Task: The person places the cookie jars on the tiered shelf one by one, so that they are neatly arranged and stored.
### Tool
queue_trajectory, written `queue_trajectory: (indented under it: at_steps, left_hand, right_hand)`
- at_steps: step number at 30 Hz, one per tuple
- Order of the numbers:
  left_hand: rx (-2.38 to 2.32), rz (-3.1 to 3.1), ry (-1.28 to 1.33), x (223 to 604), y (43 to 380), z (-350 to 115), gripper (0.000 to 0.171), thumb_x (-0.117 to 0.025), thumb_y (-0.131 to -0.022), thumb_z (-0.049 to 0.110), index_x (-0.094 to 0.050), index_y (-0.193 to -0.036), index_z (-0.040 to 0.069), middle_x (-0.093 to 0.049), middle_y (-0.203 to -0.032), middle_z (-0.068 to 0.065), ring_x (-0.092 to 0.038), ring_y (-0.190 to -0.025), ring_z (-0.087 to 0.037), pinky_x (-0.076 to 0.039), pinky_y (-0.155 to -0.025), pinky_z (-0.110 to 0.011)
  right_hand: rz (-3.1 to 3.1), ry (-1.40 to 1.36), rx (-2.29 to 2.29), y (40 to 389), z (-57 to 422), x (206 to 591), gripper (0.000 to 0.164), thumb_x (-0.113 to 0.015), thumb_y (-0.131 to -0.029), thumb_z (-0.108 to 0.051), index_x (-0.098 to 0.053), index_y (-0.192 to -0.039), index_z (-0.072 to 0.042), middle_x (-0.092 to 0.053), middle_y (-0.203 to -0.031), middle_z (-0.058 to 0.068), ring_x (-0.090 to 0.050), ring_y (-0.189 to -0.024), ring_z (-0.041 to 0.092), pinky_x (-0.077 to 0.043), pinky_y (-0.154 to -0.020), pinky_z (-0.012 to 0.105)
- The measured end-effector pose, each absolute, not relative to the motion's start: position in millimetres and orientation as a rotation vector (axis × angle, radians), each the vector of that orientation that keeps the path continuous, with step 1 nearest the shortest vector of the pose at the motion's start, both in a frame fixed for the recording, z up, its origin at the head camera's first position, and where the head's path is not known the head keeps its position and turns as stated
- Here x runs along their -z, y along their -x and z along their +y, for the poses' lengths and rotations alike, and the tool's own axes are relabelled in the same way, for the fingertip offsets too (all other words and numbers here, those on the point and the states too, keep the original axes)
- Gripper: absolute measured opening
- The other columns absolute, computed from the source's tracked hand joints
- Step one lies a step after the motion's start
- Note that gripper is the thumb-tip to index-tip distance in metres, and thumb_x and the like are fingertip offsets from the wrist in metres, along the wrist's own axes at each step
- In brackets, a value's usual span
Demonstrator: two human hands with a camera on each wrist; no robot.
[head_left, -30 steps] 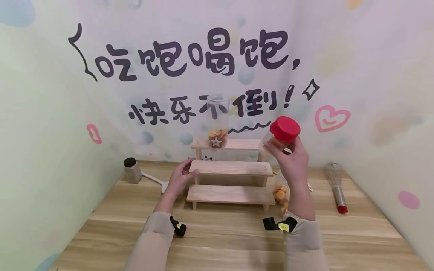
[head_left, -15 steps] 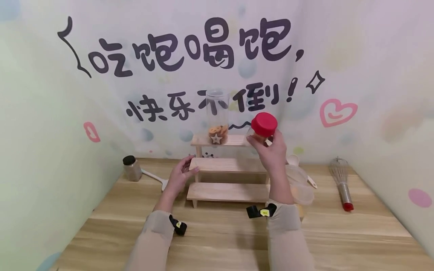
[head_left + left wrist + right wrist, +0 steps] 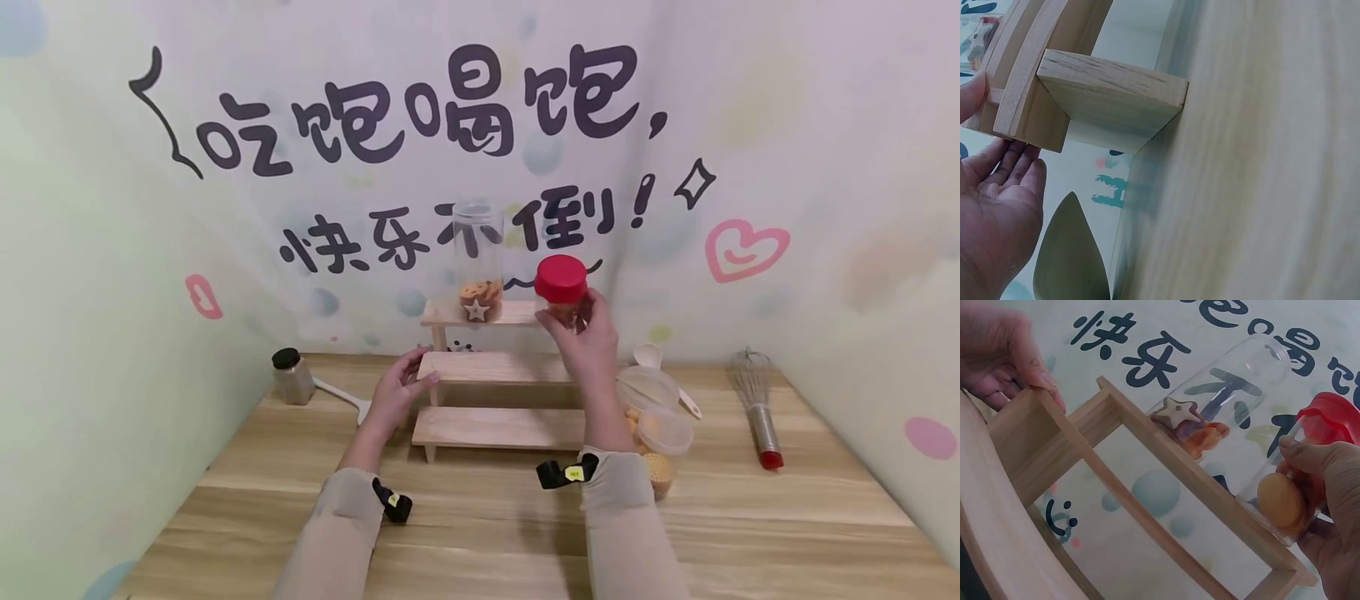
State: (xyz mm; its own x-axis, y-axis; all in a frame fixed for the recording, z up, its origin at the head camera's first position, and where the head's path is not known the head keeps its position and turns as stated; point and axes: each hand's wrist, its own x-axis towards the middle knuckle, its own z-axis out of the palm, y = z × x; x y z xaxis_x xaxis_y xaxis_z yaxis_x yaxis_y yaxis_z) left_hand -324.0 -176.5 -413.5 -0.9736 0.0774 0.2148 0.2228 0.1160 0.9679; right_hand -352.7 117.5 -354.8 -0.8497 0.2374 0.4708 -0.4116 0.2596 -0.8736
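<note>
The red-lidded jar (image 3: pixel 1282 499) is located at the right end of the top shelf (image 3: pixel 519 313); shelf contact cannot be determined. The right hand (image 3: pixel 592 343) grips the jar. The left hand (image 3: pixel 396 387) grasps the left end of the middle shelf (image 3: pixel 495 367). A tall clear jar (image 3: pixel 477 262) stands upright on the top shelf, toward its left end

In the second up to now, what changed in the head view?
The right hand carried the red-lidded jar leftward, nearer the tall jar, and straightened it closer to upright; nothing was let go. The left hand stayed holding the middle shelf, and the tall jar stayed on the top shelf.
</note>
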Motion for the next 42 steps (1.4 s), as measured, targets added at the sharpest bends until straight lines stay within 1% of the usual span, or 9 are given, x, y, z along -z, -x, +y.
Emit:
queue_trajectory:
  at_steps: [5, 9, 13, 17, 21, 28, 33, 37, 42]
  left_hand:
    - [2.012, -2.263, 0.306, 415.8, 323.8, -176.4, 0.064, -0.07, -0.094, 0.007, -0.04, -0.149, -0.005, -0.04, -0.153, -0.024, -0.036, -0.144, -0.034, -0.028, -0.121, -0.036]
    - [2.006, -2.255, 0.31, 416.0, 324.8, -176.5, 0.065, -0.07, -0.094, 0.007, -0.039, -0.15, -0.005, -0.04, -0.153, -0.024, -0.035, -0.144, -0.034, -0.027, -0.121, -0.038]
    - [2.011, -2.25, 0.309, 415.1, 324.6, -176.7, 0.065, -0.07, -0.094, 0.007, -0.04, -0.15, -0.005, -0.041, -0.152, -0.024, -0.036, -0.144, -0.033, -0.028, -0.121, -0.037]
    - [2.016, -2.244, 0.314, 414.8, 324.7, -176.5, 0.065, -0.07, -0.094, 0.005, -0.039, -0.149, -0.007, -0.04, -0.152, -0.024, -0.036, -0.144, -0.033, -0.028, -0.121, -0.035]
    - [2.015, -2.241, 0.322, 415.8, 325.1, -176.6, 0.065, -0.07, -0.094, 0.006, -0.038, -0.149, -0.008, -0.04, -0.153, -0.025, -0.035, -0.144, -0.033, -0.028, -0.121, -0.036]
    - [2.011, -2.244, 0.319, 417.2, 325.5, -176.5, 0.066, -0.07, -0.094, 0.007, -0.038, -0.15, -0.007, -0.039, -0.153, -0.024, -0.034, -0.145, -0.033, -0.026, -0.122, -0.037]
    - [2.008, -2.253, 0.293, 416.9, 325.2, -176.6, 0.066, -0.071, -0.094, 0.009, -0.039, -0.15, -0.004, -0.04, -0.153, -0.022, -0.035, -0.145, -0.031, -0.027, -0.121, -0.035]
    - [1.988, -2.26, 0.285, 415.5, 324.8, -176.2, 0.065, -0.072, -0.094, 0.01, -0.04, -0.15, -0.004, -0.04, -0.154, -0.022, -0.035, -0.145, -0.031, -0.028, -0.121, -0.035]
    - [1.987, -2.259, 0.296, 415.1, 324.0, -175.8, 0.066, -0.071, -0.094, 0.009, -0.04, -0.15, -0.005, -0.04, -0.154, -0.022, -0.035, -0.145, -0.032, -0.027, -0.122, -0.036]
  right_hand:
    - [-1.999, -0.149, -1.654, 353.7, 115.3, 359.3, 0.074, -0.086, -0.082, -0.034, -0.041, -0.137, -0.016, -0.058, -0.133, 0.004, -0.056, -0.118, 0.02, -0.045, -0.11, 0.035]
    - [-2.02, -0.158, -1.615, 355.6, 114.4, 360.5, 0.075, -0.084, -0.083, -0.033, -0.039, -0.141, -0.019, -0.054, -0.136, 0.003, -0.053, -0.12, 0.021, -0.044, -0.111, 0.037]
    - [-2.036, -0.18, -1.594, 356.1, 113.3, 360.5, 0.076, -0.084, -0.084, -0.027, -0.037, -0.144, -0.019, -0.053, -0.138, 0.004, -0.052, -0.121, 0.022, -0.044, -0.111, 0.038]
    - [-2.051, -0.194, -1.563, 356.2, 113.2, 360.5, 0.078, -0.083, -0.084, -0.022, -0.037, -0.147, -0.018, -0.051, -0.14, 0.005, -0.051, -0.126, 0.023, -0.043, -0.112, 0.04]
    - [-2.058, -0.189, -1.512, 357.4, 113.5, 361.1, 0.078, -0.083, -0.085, -0.024, -0.04, -0.149, -0.019, -0.049, -0.144, 0.004, -0.049, -0.131, 0.024, -0.045, -0.11, 0.043]
    - [-2.014, -0.186, -1.462, 360.7, 114.3, 362.8, 0.074, -0.084, -0.084, -0.028, -0.045, -0.147, -0.018, -0.052, -0.138, 0.006, -0.054, -0.122, 0.023, -0.052, -0.103, 0.039]
    - [-1.97, -0.182, -1.507, 361.7, 113.8, 363.3, 0.071, -0.084, -0.084, -0.029, -0.047, -0.143, -0.016, -0.056, -0.136, 0.005, -0.057, -0.121, 0.023, -0.052, -0.103, 0.037]
    - [-1.989, -0.176, -1.489, 363.2, 114.0, 363.4, 0.07, -0.083, -0.085, -0.031, -0.047, -0.144, -0.017, -0.056, -0.138, 0.004, -0.057, -0.123, 0.021, -0.051, -0.104, 0.034]
    - [-2.015, -0.181, -1.455, 363.4, 114.9, 364.0, 0.067, -0.081, -0.087, -0.028, -0.048, -0.146, -0.016, -0.055, -0.141, 0.005, -0.057, -0.124, 0.022, -0.051, -0.104, 0.036]
